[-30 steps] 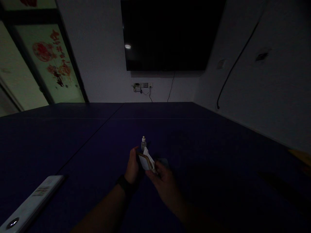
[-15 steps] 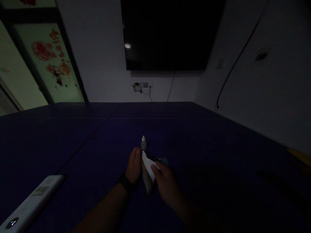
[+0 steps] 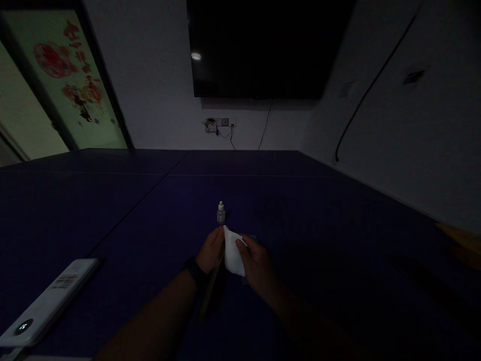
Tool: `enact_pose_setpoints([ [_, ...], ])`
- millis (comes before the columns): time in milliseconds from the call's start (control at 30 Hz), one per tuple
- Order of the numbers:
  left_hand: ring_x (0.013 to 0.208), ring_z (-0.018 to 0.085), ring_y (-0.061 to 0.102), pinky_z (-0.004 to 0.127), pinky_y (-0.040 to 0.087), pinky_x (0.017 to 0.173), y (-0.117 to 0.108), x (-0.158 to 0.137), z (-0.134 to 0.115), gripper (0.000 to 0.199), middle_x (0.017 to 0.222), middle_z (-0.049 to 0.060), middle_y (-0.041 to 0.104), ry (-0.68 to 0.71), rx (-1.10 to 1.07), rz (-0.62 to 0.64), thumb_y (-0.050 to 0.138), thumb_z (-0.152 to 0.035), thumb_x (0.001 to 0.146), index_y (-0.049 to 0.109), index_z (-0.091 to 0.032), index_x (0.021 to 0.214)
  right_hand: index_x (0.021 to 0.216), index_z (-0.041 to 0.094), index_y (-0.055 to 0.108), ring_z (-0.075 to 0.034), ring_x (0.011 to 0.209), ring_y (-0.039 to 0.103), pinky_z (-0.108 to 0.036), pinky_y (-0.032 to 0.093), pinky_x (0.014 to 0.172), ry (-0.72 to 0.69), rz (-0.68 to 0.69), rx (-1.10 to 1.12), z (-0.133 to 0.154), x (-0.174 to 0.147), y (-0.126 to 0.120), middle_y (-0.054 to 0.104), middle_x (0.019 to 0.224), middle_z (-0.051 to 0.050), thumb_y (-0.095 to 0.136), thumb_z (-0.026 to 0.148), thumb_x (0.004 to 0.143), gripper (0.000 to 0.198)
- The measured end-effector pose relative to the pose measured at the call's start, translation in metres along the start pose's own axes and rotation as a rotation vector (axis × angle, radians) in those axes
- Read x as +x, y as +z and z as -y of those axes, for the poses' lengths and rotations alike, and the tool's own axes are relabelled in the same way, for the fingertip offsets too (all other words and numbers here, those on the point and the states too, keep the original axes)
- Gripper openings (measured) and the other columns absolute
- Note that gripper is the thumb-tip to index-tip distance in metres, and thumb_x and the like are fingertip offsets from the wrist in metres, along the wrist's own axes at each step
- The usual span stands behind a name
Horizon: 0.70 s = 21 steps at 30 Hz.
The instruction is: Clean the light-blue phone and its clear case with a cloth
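Left hand: the hand (image 3: 211, 253) is closed around the far end of a thin, brown-edged slab (image 3: 211, 292); some of its fingers are hidden.
Slab: held above the desk (image 3: 131, 240), its near end slanting left; a moment ago its pale face showed, but now it is seen almost edge-on.
Right hand: the hand (image 3: 257, 261) pinches a white cloth (image 3: 233, 256) between thumb and fingers.
Cloth: it now hangs broader and flatter, just right of the slab; whether it touches the slab's hidden face cannot be told.
What the turn means: the right-hand face now seems presented to the cloth, a judgement from the pose.
Bottle: the small dropper bottle (image 3: 221, 214) stands upright beyond the hands, unmoved.
Left side: a long white device (image 3: 56, 296) lies well apart from the slab.
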State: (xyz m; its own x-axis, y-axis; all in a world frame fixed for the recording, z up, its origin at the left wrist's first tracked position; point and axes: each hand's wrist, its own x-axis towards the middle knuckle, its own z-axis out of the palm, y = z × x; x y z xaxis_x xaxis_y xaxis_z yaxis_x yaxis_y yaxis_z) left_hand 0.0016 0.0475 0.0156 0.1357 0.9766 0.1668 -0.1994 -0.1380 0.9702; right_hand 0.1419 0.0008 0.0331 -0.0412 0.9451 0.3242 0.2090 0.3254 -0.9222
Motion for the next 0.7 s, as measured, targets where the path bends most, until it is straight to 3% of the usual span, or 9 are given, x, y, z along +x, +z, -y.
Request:
enact_pose_setpoints([
  [100,0.066,0.013,0.051,0.026,0.044,0.061,0.0,0.003,0.004,0.055,0.071,0.0,0.059,-0.018,-0.039,0.001,0.069,-0.072,0.081,0.062,-0.018,0.082,0.125,0.026,0.075,-0.025,0.111,0.075,-0.041,0.059,0.102,-0.164,0.053,-0.086,0.001,0.0,0.0,0.079,0.118,-0.009,0.049,0.038,0.105,0.035],
  [200,0.058,0.012,0.047,0.026,0.041,0.055,-0.001,0.005,0.007,0.058,0.063,-0.002,0.053,-0.03,-0.066,-0.011,0.068,-0.076,0.078,0.057,-0.019,0.073,0.131,0.028,0.071,-0.022,0.127,0.069,-0.041,0.053,0.113,-0.395,0.178,-0.142,0.001,0.002,0.001,0.074,0.134,-0.008,0.048,0.021,0.103,0.037],
  [367,0.057,0.011,0.046,0.024,0.037,0.052,-0.004,0.006,0.003,0.055,0.064,-0.003,0.052,-0.027,-0.057,-0.08,0.066,-0.073,0.083,0.061,-0.019,0.077,0.131,0.024,0.069,-0.021,0.124,0.07,-0.042,0.055,0.109,-0.694,0.374,-0.19,0.01,-0.005,-0.002,0.077,0.128,-0.009,0.055,0.013,0.096,0.039],
  [500,0.052,0.009,0.04,0.023,0.032,0.048,-0.006,0.008,0.001,0.057,0.061,-0.005,0.048,-0.03,-0.061,-0.104,0.059,-0.076,0.086,0.058,-0.02,0.077,0.135,0.024,0.066,-0.021,0.122,0.071,-0.041,0.056,0.107,-0.824,0.605,-0.123,0.016,-0.014,-0.005,0.078,0.125,-0.008,0.059,0.015,0.09,0.046],
  [567,0.051,0.01,0.041,0.023,0.032,0.048,-0.006,0.01,0.002,0.056,0.06,-0.004,0.049,-0.036,-0.052,-0.08,0.062,-0.074,0.084,0.059,-0.019,0.076,0.137,0.025,0.065,-0.022,0.124,0.07,-0.042,0.055,0.109,-0.805,0.569,-0.176,0.012,-0.012,-0.006,0.077,0.129,-0.008,0.059,0.014,0.09,0.048],
  [700,0.059,0.012,0.052,0.026,0.043,0.055,-0.003,0.013,0.004,0.052,0.063,-0.001,0.055,-0.032,-0.026,-0.039,0.065,-0.067,0.085,0.056,-0.019,0.067,0.138,0.024,0.065,-0.022,0.134,0.064,-0.048,0.05,0.116,-0.66,0.31,-0.343,-0.004,0.006,-0.007,0.07,0.14,-0.011,0.052,0.007,0.095,0.048],
])
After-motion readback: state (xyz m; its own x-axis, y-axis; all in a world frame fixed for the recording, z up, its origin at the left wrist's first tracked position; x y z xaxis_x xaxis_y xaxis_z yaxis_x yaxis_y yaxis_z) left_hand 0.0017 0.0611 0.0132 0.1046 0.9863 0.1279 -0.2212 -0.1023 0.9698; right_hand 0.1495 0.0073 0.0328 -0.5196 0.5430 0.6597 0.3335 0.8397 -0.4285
